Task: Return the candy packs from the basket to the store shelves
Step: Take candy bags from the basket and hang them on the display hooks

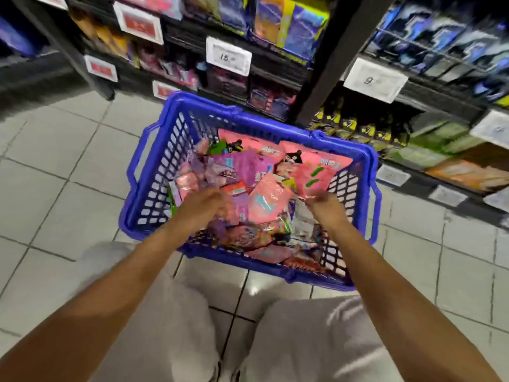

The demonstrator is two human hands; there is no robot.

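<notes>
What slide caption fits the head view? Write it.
Both hands, left and right, reach into a blue basket of candy packs beside store shelves.

Blue basket [154, 150]: 1, on floor. Candy packs [264, 199] in basket: heap, mostly pink and purple; overlapping and blurred, exact count not resolvable. Hands: 2, left hand [205, 201], right hand [325, 202]. Price tags on shelves [275, 62]: white, at least 6; red-printed, 4.
</notes>
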